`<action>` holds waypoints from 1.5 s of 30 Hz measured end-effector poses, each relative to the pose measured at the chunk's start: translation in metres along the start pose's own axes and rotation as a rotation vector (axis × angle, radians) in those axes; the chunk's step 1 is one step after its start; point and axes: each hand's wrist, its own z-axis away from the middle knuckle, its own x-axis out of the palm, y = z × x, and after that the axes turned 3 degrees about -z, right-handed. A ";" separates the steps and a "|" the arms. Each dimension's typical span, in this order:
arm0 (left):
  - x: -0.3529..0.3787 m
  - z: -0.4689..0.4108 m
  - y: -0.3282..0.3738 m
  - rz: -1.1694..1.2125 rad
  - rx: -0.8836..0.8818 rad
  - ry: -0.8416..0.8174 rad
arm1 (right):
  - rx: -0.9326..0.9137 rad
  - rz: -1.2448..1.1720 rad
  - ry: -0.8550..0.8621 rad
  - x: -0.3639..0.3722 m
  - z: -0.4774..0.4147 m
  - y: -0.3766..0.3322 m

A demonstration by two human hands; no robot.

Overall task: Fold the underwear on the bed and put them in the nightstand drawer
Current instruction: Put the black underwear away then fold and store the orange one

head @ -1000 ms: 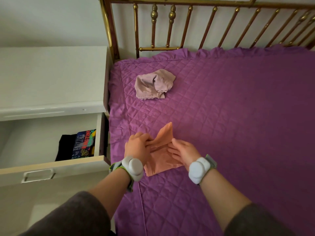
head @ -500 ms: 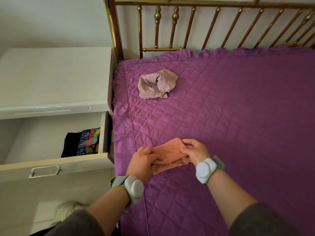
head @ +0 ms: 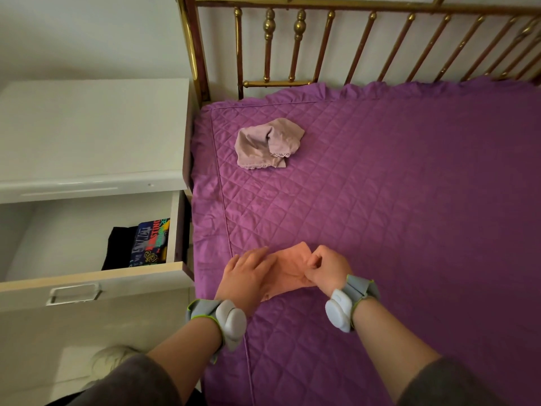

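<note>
- Peach pair [head: 288,268] mid-fold: our left hand [head: 248,278] lies flat on it, right hand [head: 328,269] pinches its edge.
- Next we finish, then drawer [head: 131,276]; 1 pink pair [head: 268,143] waits.

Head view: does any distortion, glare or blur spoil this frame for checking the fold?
Head view: wide-angle bending fans the brass headboard bars outward towards the right. Head view: the light is soft and dim, with only a faint sheen along the nightstand top's front edge. Head view: the left hand, right hand and peach underwear look sharp, with no obvious motion blur.
</note>
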 end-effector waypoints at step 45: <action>-0.022 0.003 0.005 0.337 -0.254 -0.143 | -0.031 -0.560 -0.179 -0.004 -0.002 0.004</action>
